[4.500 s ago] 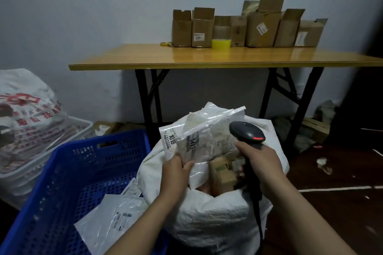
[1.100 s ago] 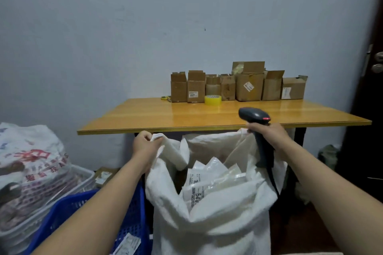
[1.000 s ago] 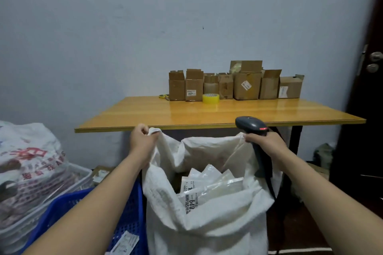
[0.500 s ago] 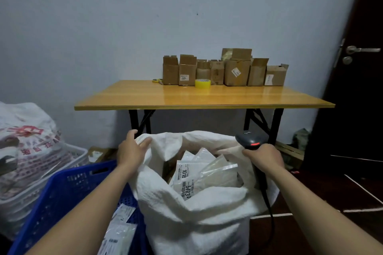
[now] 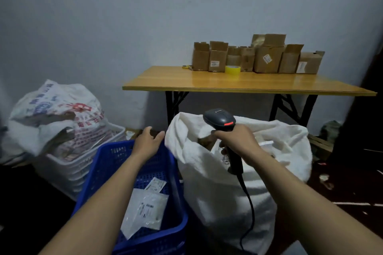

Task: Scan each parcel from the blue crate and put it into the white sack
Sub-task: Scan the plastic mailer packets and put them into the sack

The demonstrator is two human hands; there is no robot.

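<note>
The blue crate (image 5: 99,172) stands at the lower left with a clear-bagged flat parcel (image 5: 145,211) and a smaller labelled one (image 5: 155,184) on its floor. To its right the white sack (image 5: 217,192) stands with its mouth agape; parcels inside (image 5: 267,144) show only in part. My left hand (image 5: 148,139) hovers over the crate's far rim, beside the sack's left edge, fingers apart and holding nothing. My right hand (image 5: 234,141) grips the black barcode scanner (image 5: 219,120) over the sack's mouth, and its cable (image 5: 248,203) hangs down the sack's front.
A wooden folding table (image 5: 238,83) behind the sack carries several cardboard boxes (image 5: 267,58) and a yellow tape roll (image 5: 232,69). At the left, a printed bag (image 5: 56,114) lies on stacked white baskets (image 5: 72,165). A dark door fills the right edge.
My left hand has let go of the sack's rim and moved left to the crate's far rim. The view has turned left and down. The right hand still holds the scanner.
</note>
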